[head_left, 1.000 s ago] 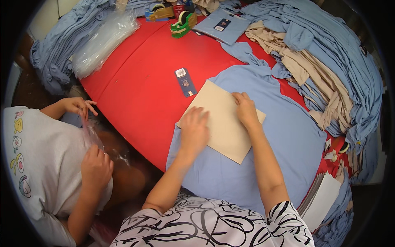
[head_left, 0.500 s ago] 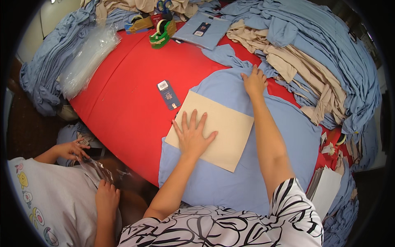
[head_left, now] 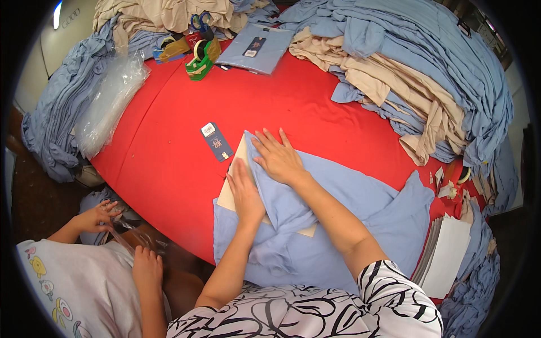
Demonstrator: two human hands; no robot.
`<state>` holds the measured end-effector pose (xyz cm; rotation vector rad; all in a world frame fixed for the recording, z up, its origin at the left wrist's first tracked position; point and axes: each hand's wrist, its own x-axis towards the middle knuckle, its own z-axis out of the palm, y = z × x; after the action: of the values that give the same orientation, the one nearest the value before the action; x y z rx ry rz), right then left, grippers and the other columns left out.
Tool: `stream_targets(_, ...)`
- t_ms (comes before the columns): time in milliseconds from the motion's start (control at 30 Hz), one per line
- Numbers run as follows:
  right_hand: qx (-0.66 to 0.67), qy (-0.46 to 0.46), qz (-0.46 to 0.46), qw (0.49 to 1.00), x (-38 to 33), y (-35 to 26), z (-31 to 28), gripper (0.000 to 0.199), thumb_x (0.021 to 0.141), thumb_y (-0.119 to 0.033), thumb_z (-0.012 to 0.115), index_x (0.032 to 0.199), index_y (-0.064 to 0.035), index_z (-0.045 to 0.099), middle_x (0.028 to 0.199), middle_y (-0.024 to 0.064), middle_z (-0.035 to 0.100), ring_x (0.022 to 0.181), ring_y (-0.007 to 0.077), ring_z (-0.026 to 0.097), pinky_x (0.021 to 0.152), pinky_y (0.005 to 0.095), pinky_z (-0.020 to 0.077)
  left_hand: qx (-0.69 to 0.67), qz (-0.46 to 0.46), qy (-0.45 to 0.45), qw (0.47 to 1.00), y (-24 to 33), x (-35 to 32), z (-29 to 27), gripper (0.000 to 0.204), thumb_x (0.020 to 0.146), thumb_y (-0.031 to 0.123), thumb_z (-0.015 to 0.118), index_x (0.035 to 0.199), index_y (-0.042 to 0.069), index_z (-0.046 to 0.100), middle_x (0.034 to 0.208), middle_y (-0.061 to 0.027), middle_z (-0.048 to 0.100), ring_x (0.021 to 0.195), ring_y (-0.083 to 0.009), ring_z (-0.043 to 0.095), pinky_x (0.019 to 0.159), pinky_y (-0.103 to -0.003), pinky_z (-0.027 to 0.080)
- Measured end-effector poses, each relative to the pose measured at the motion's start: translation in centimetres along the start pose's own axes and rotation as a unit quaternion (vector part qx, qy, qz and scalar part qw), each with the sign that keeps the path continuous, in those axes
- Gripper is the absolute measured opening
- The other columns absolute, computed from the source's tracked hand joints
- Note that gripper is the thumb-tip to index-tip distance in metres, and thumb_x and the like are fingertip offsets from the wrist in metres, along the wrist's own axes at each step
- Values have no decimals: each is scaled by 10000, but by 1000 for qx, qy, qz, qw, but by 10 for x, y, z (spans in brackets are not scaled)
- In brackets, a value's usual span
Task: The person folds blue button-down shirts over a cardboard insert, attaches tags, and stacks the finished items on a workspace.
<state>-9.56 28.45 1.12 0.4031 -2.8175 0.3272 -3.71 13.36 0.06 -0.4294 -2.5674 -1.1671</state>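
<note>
A light-blue garment (head_left: 344, 225) lies spread on the red-covered table (head_left: 163, 146) in front of me, with a stiff cream board (head_left: 227, 198) on it. One side of the garment is folded over the board, so only the board's left strip and a lower corner show. My left hand (head_left: 246, 197) lies flat along the board's bare strip, its fingers stretched beside the fold's edge. My right hand (head_left: 280, 159) rests flat with fingers extended on the folded cloth, near the board's top corner. A dark blue hang tag (head_left: 216, 142) lies just left of the board.
Heaps of blue clothes (head_left: 417, 50) and beige clothes (head_left: 394, 84) line the far right. Clear plastic bags (head_left: 112, 104), a green tape dispenser (head_left: 202, 61) and a bagged garment (head_left: 256, 48) lie farther back. White sheets (head_left: 446, 256) stand at right. A co-worker's hands (head_left: 147, 267) hold clear plastic at lower left.
My right hand has come left from the garment's far side, folding that part over the board. My left hand has shifted slightly left and down, onto the board's left strip.
</note>
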Motion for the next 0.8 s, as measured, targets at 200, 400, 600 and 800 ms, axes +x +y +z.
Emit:
stream_targets(200, 192, -188, -9, 963, -46, 1, -59, 380, 985, -234, 514, 1342, -135, 599, 1418, 93, 552, 1437, 283, 359, 1194, 552, 196, -8, 32, -51, 998, -3, -9, -8, 754, 788, -66, 553, 1506, 114, 408, 1376, -71, 548, 1445, -354, 304, 1190, -625, 31)
stream_targets(400, -301, 25, 327, 896, -275, 167, -162, 366, 816, -66, 599, 1150, -168, 707, 1227, 69, 646, 1185, 310, 536, 1033, 531, 390, 18, 110, -95, 989, 0, -10, -18, 128, 813, 173, 679, 928, 143, 728, 1191, -22, 646, 1380, -324, 390, 1199, -569, 38)
stream_targets(600, -292, 55, 377, 877, -391, 128, -225, 253, 768, -2, 628, 1006, -79, 668, 982, 87, 613, 1033, 336, 538, 862, 468, 445, -15, 92, -34, 995, -18, -8, -5, 173, 755, 182, 715, 767, 79, 577, 1132, -42, 639, 1287, -328, 458, 1180, -584, 101)
stream_targets(800, -280, 9, 477, 833, -444, 61, -228, 269, 786, -14, 643, 1054, -17, 662, 1138, 157, 620, 1085, 361, 540, 902, 441, 468, 1, 73, -90, 993, -46, 8, -17, 139, 748, 117, 678, 835, 56, 589, 1179, -77, 629, 1233, -324, 492, 1129, -490, 231)
